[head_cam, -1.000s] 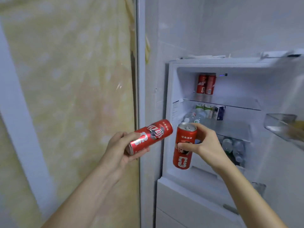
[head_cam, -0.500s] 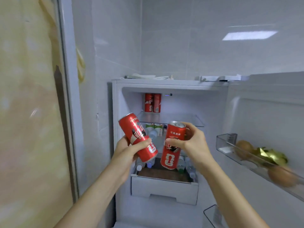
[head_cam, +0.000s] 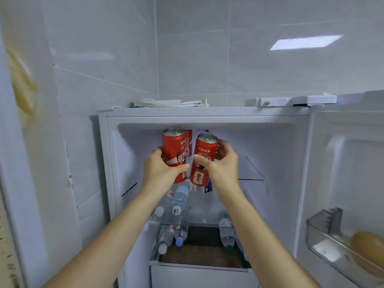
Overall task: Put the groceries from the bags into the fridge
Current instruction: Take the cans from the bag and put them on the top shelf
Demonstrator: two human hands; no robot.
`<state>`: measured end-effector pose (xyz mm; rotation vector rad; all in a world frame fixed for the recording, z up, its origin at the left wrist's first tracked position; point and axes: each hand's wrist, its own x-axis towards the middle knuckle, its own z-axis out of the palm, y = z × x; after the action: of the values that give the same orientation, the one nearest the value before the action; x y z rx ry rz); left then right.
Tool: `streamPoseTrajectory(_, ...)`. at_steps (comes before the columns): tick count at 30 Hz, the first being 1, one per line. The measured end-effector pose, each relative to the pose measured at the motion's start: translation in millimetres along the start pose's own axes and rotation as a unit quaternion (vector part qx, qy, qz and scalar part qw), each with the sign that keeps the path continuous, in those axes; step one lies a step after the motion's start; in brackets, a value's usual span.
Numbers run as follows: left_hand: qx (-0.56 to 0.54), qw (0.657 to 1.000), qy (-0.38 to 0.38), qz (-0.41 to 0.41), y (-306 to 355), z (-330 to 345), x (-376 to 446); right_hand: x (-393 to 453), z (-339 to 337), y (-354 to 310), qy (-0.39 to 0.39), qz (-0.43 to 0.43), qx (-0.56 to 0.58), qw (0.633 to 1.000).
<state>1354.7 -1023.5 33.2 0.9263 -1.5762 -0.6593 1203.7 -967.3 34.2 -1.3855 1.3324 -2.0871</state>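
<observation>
Glossy pale tiled walls (head_cam: 207, 59), ceiling-light reflection (head_cam: 305, 42)

Open fridge (head_cam: 276, 129) fills centre frame. Two cans, left can (head_cam: 173, 150) beside right can (head_cam: 204, 156), at top-shelf level. Water bottles (head_cam: 178, 204) lie below. Door bin (head_cam: 324, 229) lower right.

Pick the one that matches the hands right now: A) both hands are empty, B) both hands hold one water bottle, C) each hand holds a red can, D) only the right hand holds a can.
C: the left hand grips one red can and the right hand grips another red can, both raised at the fridge's top shelf.
</observation>
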Motion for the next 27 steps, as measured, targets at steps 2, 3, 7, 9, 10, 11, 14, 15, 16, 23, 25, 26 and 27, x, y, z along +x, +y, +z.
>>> streamPoseTrajectory(2, 0.01, 1.0, 0.003, 0.012, -15.9, 4.7, 17.4, 15.0, 9.1, 10.2, -0.01, -0.002, -0.006, 1.0)
streamPoseTrajectory(3, 0.012, 1.0, 0.004, 0.016, -23.6, 6.4, 24.8, 20.7, 13.1, 15.8, -0.014, -0.003, -0.012, 1.0)
streamPoseTrajectory(7, 0.0, 1.0, 0.01, 0.027, -47.5, 13.9, 51.2, 36.3, 27.7, 35.4, -0.008, -0.01, -0.023, 1.0)
streamPoseTrajectory(9, -0.015, 0.999, 0.008, 0.027, -51.9, 19.2, 61.4, 45.1, 34.4, 44.9, -0.009, -0.016, -0.032, 0.999)
streamPoseTrajectory(10, -0.027, 0.999, 0.006, 0.023, -53.8, 22.7, 66.4, 50.2, 37.9, 50.0, -0.011, -0.02, -0.036, 0.999)
streamPoseTrajectory(11, -0.04, 0.999, 0.005, 0.019, -55.1, 26.5, 70.9, 55.4, 41.7, 55.4, -0.01, -0.023, -0.041, 0.999)
streamPoseTrajectory(14, -0.064, 0.998, 0.019, -0.001, -61.7, 38.0, 82.8, 72.1, 54.1, 69.2, -0.009, -0.02, -0.058, 0.998)
streamPoseTrajectory(15, -0.07, 0.997, 0.026, -0.009, -63.9, 40.9, 86.4, 78.6, 57.7, 72.8, -0.015, -0.013, -0.065, 0.998)
streamPoseTrajectory(16, -0.072, 0.997, 0.031, -0.014, -66.8, 43.3, 90.7, 85.6, 60.8, 75.3, -0.022, -0.006, -0.074, 0.997)
streamPoseTrajectory(23, -0.024, 0.998, 0.034, -0.04, -92.3, 51.4, 124.6, 128.7, 73.4, 95.3, -0.088, 0.004, -0.084, 0.993)
streamPoseTrajectory(25, -0.011, 0.998, 0.027, -0.057, -97.8, 54.4, 137.4, 139.2, 75.0, 101.8, -0.094, 0.025, -0.058, 0.994)
streamPoseTrajectory(26, -0.004, 0.998, 0.024, -0.061, -100.7, 56.7, 144.3, 144.1, 75.1, 104.9, -0.092, 0.038, -0.049, 0.994)
streamPoseTrajectory(27, 0.002, 0.998, 0.02, -0.063, -103.6, 59.8, 151.0, 149.1, 75.1, 107.8, -0.089, 0.049, -0.048, 0.994)
